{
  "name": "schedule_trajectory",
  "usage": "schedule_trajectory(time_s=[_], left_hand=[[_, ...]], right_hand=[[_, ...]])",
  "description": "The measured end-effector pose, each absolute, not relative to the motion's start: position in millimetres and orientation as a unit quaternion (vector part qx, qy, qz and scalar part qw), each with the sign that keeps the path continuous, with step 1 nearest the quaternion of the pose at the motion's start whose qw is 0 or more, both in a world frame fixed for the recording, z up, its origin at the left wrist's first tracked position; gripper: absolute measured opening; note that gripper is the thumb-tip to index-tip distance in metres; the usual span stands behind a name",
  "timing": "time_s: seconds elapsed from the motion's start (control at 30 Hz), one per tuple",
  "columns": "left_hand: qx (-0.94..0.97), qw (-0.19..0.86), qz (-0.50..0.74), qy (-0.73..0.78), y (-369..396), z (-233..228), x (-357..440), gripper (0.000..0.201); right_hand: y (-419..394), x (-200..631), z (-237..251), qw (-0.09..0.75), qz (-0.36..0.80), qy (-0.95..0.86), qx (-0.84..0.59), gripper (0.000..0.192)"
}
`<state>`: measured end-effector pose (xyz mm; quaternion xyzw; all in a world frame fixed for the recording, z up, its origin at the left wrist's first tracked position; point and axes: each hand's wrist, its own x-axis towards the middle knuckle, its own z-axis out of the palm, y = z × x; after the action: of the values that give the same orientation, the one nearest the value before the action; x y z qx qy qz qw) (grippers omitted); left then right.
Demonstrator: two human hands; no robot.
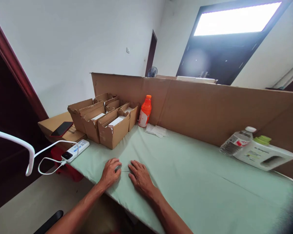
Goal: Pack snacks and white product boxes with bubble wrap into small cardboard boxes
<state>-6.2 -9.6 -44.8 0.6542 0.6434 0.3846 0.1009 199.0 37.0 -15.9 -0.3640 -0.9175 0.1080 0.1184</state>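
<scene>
Head view: both hands lie palm down on the pale green cloth (185, 182) that covers the worktop, near its front edge. The left hand (110, 172) and the right hand (140, 175) sit just beside each other, fingers spread flat and gripping nothing. Between the fingertips a thin, small grey thing (122, 169) lies on the cloth; the left fingertips touch it, but what it is cannot be told.

Behind the hands, a cluster of open cardboard boxes (104, 120) stands at the far left of the worktop, some with white contents. Just beside them on the right an orange bottle (145, 111) stands upright against a brown cardboard wall (210, 107) that runs along the back. Crumpled clear wrap (156, 130) lies at the bottle's foot.

At the left edge a white power bank (75, 150) with a white cable lies on the cloth, and beyond it a dark phone (62, 129) rests on a closed carton (56, 126). Far right, a clear water bottle (236, 141) lies on its side, touching a white jug with a green cap (263, 154)
</scene>
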Motion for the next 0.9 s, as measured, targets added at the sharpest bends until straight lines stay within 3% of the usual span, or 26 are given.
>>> schedule_trajectory(time_s=[0.37,0.5,0.63,0.77,0.83,0.9], left_hand=[[0.667,0.219,0.431,0.567,135.9,-20.9,5.2,0.031],[0.609,0.258,0.473,0.582,155.6,-38.9,7.0,0.042],[0.549,0.283,0.513,0.596,150.0,-50.1,13.7,0.069],[0.492,0.309,0.518,0.628,151.7,-53.1,17.5,0.068],[0.481,0.317,0.519,0.632,153.7,-54.0,19.1,0.067],[0.479,0.324,0.523,0.626,154.8,-54.8,21.2,0.067]], right_hand=[[63.9,216.8,-15.5,0.12,0.183,-0.913,-0.345,0.041],[117.0,204.3,53.9,0.181,0.163,-0.906,-0.345,0.035],[193.1,134.6,152.5,0.217,0.011,-0.919,-0.328,0.03],[258.7,48.6,203.0,0.078,-0.09,-0.94,-0.319,0.039],[280.6,18.8,206.3,-0.03,-0.114,-0.949,-0.292,0.05],[295.1,1.1,201.2,-0.101,-0.126,-0.952,-0.259,0.05]])
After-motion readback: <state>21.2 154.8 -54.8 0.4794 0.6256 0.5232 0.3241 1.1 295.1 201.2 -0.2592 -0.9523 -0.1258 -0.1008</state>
